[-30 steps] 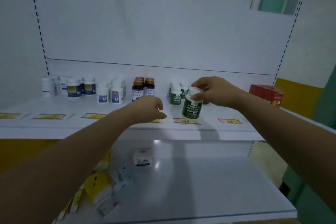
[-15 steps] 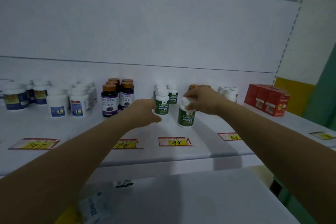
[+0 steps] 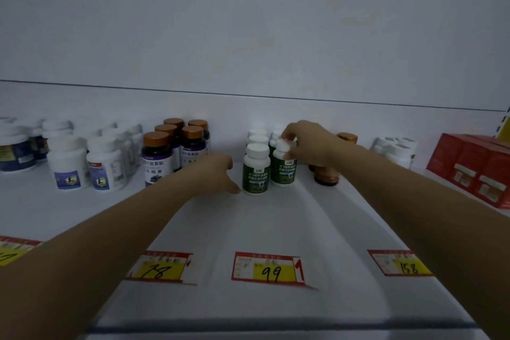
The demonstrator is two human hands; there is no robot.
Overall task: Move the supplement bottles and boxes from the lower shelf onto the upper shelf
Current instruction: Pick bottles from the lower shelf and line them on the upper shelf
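Now the right hand (image 3: pixel 311 143) pinches the white cap of the green-label bottle (image 3: pixel 284 172) mid-frame, above the "99" price tag (image 3: pixel 269 269); the left hand (image 3: pixel 218 174) touches the neighbouring bottle (image 3: pixel 256 176), its fingers' grip unclear.

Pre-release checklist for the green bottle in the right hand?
1. Right hand grips held bottle by the cap: ok.
2. Held bottle's base down on shelf: cannot tell.
3. Held bottle near upright: ok.
4. Gap to brown bottle on its right: ok.
5. Left hand touches front bottle low on its side: ok.
6. Slot behind the 99 tag: ok.
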